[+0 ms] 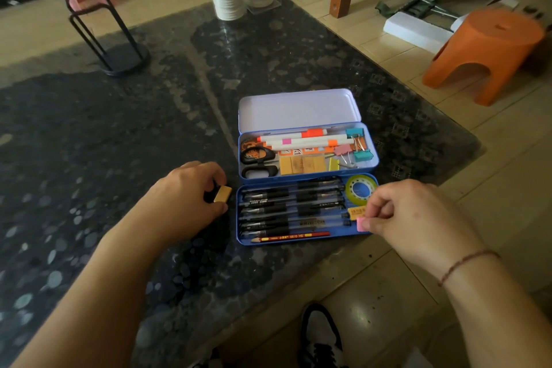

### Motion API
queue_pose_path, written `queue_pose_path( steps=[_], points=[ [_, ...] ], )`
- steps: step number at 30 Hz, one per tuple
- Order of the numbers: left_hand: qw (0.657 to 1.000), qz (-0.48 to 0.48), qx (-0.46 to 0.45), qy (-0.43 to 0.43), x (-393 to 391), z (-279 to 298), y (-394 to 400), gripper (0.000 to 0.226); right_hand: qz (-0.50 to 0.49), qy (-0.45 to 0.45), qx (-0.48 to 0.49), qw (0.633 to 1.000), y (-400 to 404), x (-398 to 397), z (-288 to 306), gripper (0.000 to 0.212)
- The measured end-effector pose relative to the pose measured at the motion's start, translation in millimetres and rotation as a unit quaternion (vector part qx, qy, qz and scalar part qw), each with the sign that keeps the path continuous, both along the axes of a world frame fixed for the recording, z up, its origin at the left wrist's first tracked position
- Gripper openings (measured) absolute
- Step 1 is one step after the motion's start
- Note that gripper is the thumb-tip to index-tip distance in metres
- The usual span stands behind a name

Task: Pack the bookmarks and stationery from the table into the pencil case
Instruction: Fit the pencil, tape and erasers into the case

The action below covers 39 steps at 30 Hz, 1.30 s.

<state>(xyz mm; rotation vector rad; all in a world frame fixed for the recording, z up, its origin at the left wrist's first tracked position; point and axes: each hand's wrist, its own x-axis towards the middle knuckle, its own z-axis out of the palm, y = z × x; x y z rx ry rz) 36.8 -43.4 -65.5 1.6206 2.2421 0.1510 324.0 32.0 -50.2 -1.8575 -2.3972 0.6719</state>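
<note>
Right hand [418,218]: fingers pinched shut on pink eraser [360,224], at near right corner of pencil case [304,240]. Left hand [185,197]: fingers curled round yellow eraser [222,194], on dark table [89,158] just left of case. Near tray: black pens [292,209], red pencil [291,237], tape roll [360,189]. Middle tray: scissors [258,161], markers [301,140], binder clips [358,143]. Lid [298,109] open, farthest.

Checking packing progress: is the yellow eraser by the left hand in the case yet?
Out. The yellow eraser sits on the table, under the left hand.
</note>
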Motion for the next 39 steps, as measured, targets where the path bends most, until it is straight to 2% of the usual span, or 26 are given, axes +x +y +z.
queue_pose_path(
  steps=[22, 29, 34, 39],
  points=[
    [1.000, 0.001, 0.012, 0.005, 1.5, -0.2, 0.3, 0.027, 0.016, 0.012, -0.017, 1.000, 0.8, 1.9, -3.3, 0.021],
    [1.000, -0.001, 0.012, 0.004, 1.0, -0.6, 1.0, 0.027, 0.009, 0.034, -0.050, 0.998, 1.4, 1.6, -4.0, 0.011],
    [1.000, 0.002, 0.005, 0.005, 1.9, 0.3, 1.1, 0.028, 0.003, 0.040, -0.039, 0.998, 0.9, 2.4, -3.5, 0.020],
    [1.000, 0.003, 0.004, 0.007, 3.3, 1.6, 1.1, 0.027, 0.002, 0.045, -0.032, 0.998, -0.1, -0.4, -2.2, 0.018]
  ],
)
